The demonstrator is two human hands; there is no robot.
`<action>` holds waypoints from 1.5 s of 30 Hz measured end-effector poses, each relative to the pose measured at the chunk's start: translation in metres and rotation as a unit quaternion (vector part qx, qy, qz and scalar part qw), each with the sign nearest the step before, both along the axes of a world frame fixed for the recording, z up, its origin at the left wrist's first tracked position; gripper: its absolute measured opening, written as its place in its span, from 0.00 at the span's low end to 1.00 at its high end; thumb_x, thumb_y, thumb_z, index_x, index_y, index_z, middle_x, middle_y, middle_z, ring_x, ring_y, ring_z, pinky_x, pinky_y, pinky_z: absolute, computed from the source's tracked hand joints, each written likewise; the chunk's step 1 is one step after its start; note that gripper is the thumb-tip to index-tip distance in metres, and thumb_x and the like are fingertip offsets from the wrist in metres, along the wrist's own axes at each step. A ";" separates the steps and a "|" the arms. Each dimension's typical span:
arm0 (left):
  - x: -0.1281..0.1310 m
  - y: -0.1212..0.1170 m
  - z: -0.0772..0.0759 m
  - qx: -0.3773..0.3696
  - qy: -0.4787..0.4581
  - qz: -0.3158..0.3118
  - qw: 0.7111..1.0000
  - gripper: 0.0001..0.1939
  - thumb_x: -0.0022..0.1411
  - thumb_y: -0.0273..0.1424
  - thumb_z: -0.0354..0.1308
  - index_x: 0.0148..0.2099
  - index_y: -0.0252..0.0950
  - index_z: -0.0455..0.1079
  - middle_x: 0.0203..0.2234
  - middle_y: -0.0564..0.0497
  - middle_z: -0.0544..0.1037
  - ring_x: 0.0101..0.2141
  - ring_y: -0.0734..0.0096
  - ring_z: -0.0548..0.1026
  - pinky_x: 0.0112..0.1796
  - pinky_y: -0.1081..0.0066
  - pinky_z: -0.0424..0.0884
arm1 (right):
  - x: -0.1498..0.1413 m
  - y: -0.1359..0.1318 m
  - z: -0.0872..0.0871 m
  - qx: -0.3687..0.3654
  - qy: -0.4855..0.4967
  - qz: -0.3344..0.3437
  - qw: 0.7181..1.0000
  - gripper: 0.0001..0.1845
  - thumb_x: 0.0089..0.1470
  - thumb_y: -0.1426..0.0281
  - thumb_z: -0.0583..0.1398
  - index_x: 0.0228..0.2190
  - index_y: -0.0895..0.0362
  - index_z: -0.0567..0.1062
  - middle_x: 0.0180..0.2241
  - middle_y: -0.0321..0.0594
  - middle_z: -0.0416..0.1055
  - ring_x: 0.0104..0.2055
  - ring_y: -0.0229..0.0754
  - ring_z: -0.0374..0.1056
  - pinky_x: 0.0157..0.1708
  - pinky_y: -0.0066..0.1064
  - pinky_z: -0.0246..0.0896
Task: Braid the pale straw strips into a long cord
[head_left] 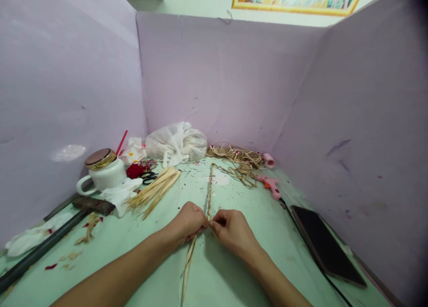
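Braid [209, 193] in the pinch of left hand [190, 221] and right hand [235, 232], plaited length beyond.

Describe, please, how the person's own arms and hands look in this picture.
The left hand and right hand are bare, with no gloves and no visible rings. The left forearm and right forearm are slender and uncovered as far as they show; no sleeve, watch or bracelet appears.

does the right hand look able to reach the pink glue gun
Probably yes: nothing seems to stand between the right hand and the pink glue gun, though that hand is at the braid.
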State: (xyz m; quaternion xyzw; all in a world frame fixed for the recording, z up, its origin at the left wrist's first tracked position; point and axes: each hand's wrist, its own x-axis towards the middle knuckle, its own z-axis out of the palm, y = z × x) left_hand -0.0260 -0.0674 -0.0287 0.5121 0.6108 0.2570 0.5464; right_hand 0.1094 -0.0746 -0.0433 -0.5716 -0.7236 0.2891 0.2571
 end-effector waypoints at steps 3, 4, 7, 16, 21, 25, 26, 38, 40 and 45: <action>0.001 0.001 -0.003 -0.010 0.015 0.008 1.000 0.08 0.36 0.24 0.50 0.12 0.35 0.55 0.02 0.58 0.53 0.06 0.79 0.51 0.09 0.77 0.43 | -0.003 -0.008 0.008 -0.018 -0.038 -0.021 0.999 0.09 0.42 0.69 0.56 0.19 0.59 0.74 0.20 0.40 0.71 0.23 0.37 0.62 0.21 0.25 0.48; 0.000 0.002 -0.004 -0.016 0.018 0.013 1.000 0.08 0.36 0.25 0.51 0.12 0.35 0.56 0.03 0.57 0.54 0.06 0.79 0.52 0.09 0.77 0.43 | -0.004 -0.011 0.010 -0.013 -0.045 -0.014 0.999 0.09 0.43 0.69 0.55 0.19 0.59 0.73 0.19 0.40 0.71 0.22 0.37 0.62 0.21 0.25 0.47; -0.001 0.003 -0.005 -0.040 0.005 0.027 0.999 0.07 0.36 0.26 0.52 0.12 0.34 0.58 0.05 0.55 0.59 0.07 0.80 0.53 0.09 0.77 0.45 | -0.008 -0.022 0.009 0.048 -0.079 0.032 0.995 0.10 0.45 0.71 0.53 0.20 0.59 0.73 0.19 0.40 0.71 0.21 0.36 0.61 0.21 0.26 0.45; -0.012 0.006 -0.005 -0.008 -0.081 -0.048 0.996 0.04 0.34 0.23 0.52 0.14 0.33 0.60 0.04 0.58 0.56 0.07 0.83 0.50 0.09 0.78 0.41 | -0.010 -0.028 0.004 0.122 -0.088 0.104 0.983 0.09 0.47 0.70 0.54 0.22 0.58 0.73 0.21 0.38 0.71 0.22 0.36 0.62 0.23 0.26 0.46; -0.017 0.010 -0.002 -0.011 -0.102 -0.069 0.992 0.04 0.35 0.26 0.54 0.14 0.33 0.61 0.05 0.58 0.59 0.07 0.84 0.49 0.09 0.78 0.40 | 0.001 -0.003 0.007 0.014 0.120 -0.075 0.990 0.16 0.48 0.62 0.54 0.17 0.59 0.67 0.18 0.39 0.66 0.21 0.36 0.60 0.22 0.26 0.51; -0.018 0.009 0.000 -0.012 -0.119 -0.076 0.990 0.04 0.35 0.27 0.55 0.15 0.32 0.62 0.06 0.58 0.60 0.07 0.84 0.50 0.09 0.78 0.41 | -0.001 0.005 0.006 -0.270 0.370 -0.058 0.887 0.06 0.49 0.69 0.53 0.25 0.59 0.66 0.23 0.40 0.68 0.22 0.35 0.65 0.26 0.28 0.60; -0.018 0.009 -0.001 -0.010 -0.124 -0.079 0.989 0.04 0.35 0.27 0.55 0.16 0.32 0.62 0.06 0.58 0.59 0.07 0.85 0.50 0.09 0.79 0.41 | -0.002 0.004 0.006 -0.323 0.400 -0.038 0.857 0.05 0.49 0.70 0.53 0.27 0.59 0.66 0.23 0.40 0.68 0.22 0.35 0.65 0.26 0.28 0.61; -0.017 0.005 0.003 0.017 -0.024 -0.126 0.992 0.02 0.36 0.25 0.51 0.16 0.34 0.61 0.05 0.59 0.55 0.09 0.83 0.50 0.12 0.78 0.43 | -0.004 0.001 -0.003 -0.299 0.323 -0.006 0.898 0.12 0.38 0.68 0.59 0.17 0.59 0.61 0.12 0.27 0.55 0.11 0.24 0.40 0.12 0.22 0.27; -0.019 0.002 0.011 0.024 0.046 -0.146 0.988 0.03 0.37 0.26 0.51 0.15 0.33 0.62 0.06 0.58 0.56 0.10 0.81 0.52 0.13 0.77 0.45 | -0.005 0.001 -0.004 -0.292 0.323 -0.005 0.900 0.11 0.37 0.67 0.59 0.17 0.59 0.61 0.12 0.27 0.55 0.11 0.24 0.40 0.12 0.23 0.27; -0.021 -0.010 0.021 0.085 0.189 -0.164 0.965 0.06 0.41 0.29 0.50 0.17 0.33 0.65 0.09 0.55 0.61 0.14 0.79 0.57 0.16 0.76 0.50 | -0.008 -0.001 -0.002 -0.279 0.328 -0.018 0.902 0.09 0.37 0.68 0.58 0.18 0.59 0.62 0.12 0.29 0.59 0.11 0.24 0.40 0.12 0.23 0.28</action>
